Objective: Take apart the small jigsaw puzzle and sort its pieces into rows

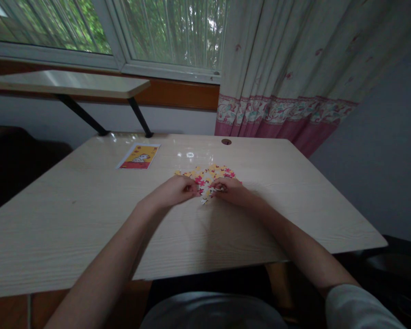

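A heap of small jigsaw pieces (pixel 210 175) in yellow, pink and white lies in the middle of the pale wooden table (pixel 89 214). My left hand (pixel 178 189) rests at the pile's near left edge with its fingers curled and pinched on pieces. My right hand (pixel 230 190) sits at the near right edge, fingers also bent and pinching at pieces. The fingertips of both hands nearly meet over a few loose pieces (pixel 204 198). Which pieces each hand grips is too small to make out.
A yellow and red picture card (pixel 139 156) lies flat at the far left of the table. A round cable hole (pixel 226 141) is near the far edge. A shelf on black brackets (pixel 68 84) hangs under the window. A curtain (pixel 294 82) hangs at right.
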The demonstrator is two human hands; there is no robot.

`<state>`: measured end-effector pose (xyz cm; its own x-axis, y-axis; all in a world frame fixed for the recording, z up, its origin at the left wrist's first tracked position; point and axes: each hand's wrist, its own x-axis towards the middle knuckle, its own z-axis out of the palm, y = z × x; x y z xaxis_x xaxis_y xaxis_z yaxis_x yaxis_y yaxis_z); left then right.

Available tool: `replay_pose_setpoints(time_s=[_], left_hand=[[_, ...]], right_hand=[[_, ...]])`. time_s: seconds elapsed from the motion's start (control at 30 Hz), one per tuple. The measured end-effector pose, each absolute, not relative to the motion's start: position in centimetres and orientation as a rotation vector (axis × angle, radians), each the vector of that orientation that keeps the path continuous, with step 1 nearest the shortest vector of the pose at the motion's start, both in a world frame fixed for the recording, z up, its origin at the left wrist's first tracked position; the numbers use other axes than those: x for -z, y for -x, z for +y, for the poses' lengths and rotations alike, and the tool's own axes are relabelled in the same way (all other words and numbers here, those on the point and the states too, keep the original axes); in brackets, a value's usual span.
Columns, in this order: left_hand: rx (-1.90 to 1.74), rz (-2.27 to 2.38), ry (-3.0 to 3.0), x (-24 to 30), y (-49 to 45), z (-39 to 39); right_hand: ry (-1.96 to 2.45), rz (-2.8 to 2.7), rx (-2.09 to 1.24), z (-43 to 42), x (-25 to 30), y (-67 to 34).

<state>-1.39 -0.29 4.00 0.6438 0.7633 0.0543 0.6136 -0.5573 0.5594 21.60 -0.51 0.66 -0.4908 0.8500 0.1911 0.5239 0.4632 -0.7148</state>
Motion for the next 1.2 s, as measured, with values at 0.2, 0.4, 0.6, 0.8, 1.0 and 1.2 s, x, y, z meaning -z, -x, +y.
replay_pose_setpoints(time_s=[0.2,0.4,0.6,0.8,1.0,1.2], left_hand=[[-0.629,1.09,-2.051,-4.0,-0.7,-1.4],[-0.942,1.022,-1.613,-2.3,-2.4,-1.1],[-1.109,1.026,-1.336,-2.4,-2.4,-0.5],[-1.114,0.999,-1.236,-1.5,-2.0,0.0],[-1.046,0.985,-1.178,-1.1,-1.8,0.0],[-0.981,0.938,-1.168,-1.2,-2.0,-0.2]], right_hand=[[1.104,-1.708,-1.126,0.1,0.1,-20.6],[1.048,-1.486,-1.341,0.3,-0.1,-20.0],[1.069,-1.327,-1.414,0.4,-0.1,-20.1],[1.161,-1.25,-1.411,0.7,0.1,-20.3],[1.18,-1.257,-1.435,0.8,0.2,-20.4],[1.146,-1.321,-1.414,0.6,0.0,-20.4]])
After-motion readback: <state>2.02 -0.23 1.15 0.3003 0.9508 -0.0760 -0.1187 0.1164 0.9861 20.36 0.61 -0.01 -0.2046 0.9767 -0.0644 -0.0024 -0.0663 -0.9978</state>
